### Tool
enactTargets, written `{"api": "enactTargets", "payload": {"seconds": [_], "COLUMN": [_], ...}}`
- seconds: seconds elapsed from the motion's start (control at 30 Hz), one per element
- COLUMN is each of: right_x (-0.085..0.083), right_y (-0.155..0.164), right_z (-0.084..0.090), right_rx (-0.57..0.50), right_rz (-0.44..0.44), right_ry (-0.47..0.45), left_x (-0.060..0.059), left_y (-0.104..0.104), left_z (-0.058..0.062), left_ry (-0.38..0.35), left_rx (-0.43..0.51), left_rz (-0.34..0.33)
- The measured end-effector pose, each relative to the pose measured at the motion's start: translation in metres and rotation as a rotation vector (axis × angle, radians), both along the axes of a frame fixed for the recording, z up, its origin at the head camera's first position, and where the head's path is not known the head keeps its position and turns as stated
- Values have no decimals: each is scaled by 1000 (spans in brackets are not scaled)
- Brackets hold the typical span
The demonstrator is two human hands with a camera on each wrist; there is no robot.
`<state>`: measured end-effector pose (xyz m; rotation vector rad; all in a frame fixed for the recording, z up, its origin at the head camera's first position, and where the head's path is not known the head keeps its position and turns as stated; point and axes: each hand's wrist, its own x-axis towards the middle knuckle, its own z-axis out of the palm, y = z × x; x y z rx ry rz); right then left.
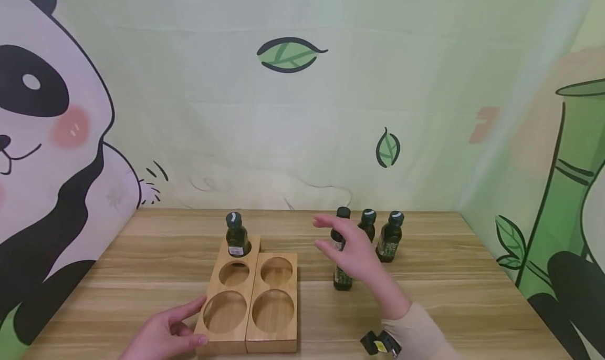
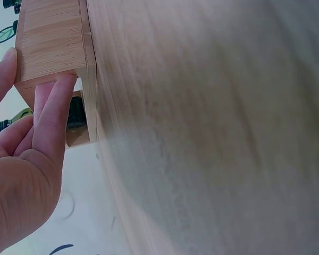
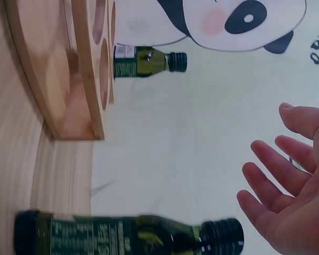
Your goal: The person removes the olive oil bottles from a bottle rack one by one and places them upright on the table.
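Note:
At the near left, my left hand [image 1: 165, 328] grips the front left corner of a two-part wooden holder [image 1: 250, 307] with round holes. Its thumb [image 2: 5, 69] lies at the end panel's edge, and two fingers reach inside the open side. Raised over the table, my right hand [image 1: 352, 247] holds nothing, its fingers spread and gently bent. It partly covers a dark green glass bottle [image 1: 342, 278]. In the right wrist view that bottle [image 3: 127, 234] stands apart from the fingers. Another small dark bottle [image 1: 237, 239] sits in the holder's rear left hole.
Behind my right hand are a dark cap [image 1: 343, 213], a partly hidden bottle [image 1: 367, 224] and a bottle [image 1: 389, 239] to its right. A small black object with a yellow mark [image 1: 380, 344] lies by my right sleeve. A printed backdrop [image 1: 236, 113] stands behind the table.

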<state>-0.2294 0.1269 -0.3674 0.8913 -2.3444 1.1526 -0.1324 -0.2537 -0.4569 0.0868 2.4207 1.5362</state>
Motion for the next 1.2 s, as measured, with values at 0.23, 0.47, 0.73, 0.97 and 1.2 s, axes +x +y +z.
{"api": "enactTargets", "payload": {"seconds": [0.23,0.47,0.73,0.97,1.2], "right_x": [1,1,2,-3,-13], "right_y": [-21,-43,-65,-77,-88], "right_z": [-6,-16,-20,-22,-24], "right_rx": [-9,-13,17,44,21], "right_rz": [47,96,132,124,130], "right_ry": [-54,-125,-158,-204,-221], "left_x": [0,1,1,1,1], "left_y": [0,0,-1,0,0], "left_z": [0,0,0,0,0], "left_ry": [-4,11,9,18,18], "left_rx": [-14,-1,17,22,27], "left_rz": [5,-9,-17,-17,-15]}}
